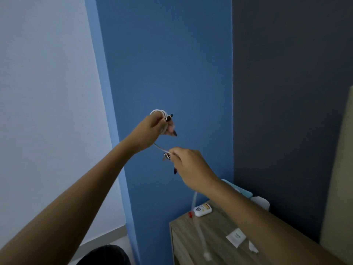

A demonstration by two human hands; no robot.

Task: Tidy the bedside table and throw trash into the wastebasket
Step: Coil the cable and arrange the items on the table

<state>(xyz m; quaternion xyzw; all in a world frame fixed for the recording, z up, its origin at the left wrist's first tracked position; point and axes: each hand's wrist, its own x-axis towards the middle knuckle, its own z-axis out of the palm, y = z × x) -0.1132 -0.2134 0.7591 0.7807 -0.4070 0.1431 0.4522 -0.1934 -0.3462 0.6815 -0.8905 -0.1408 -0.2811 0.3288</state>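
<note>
Both arms reach up: left hand [156, 127] grips a coiled white cable [159, 112]; below it, right hand [188, 165] pinches the cable's strand.

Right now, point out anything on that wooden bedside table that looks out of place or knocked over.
The small white bottle with a red cap lies on its side near the back edge of the wooden bedside table. A torn white sachet and a white paper scrap lie loose on top, probably trash.

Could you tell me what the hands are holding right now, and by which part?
A white cable: the left hand grips its coiled loops, and the right hand pinches the loose strand running down from them.
</note>
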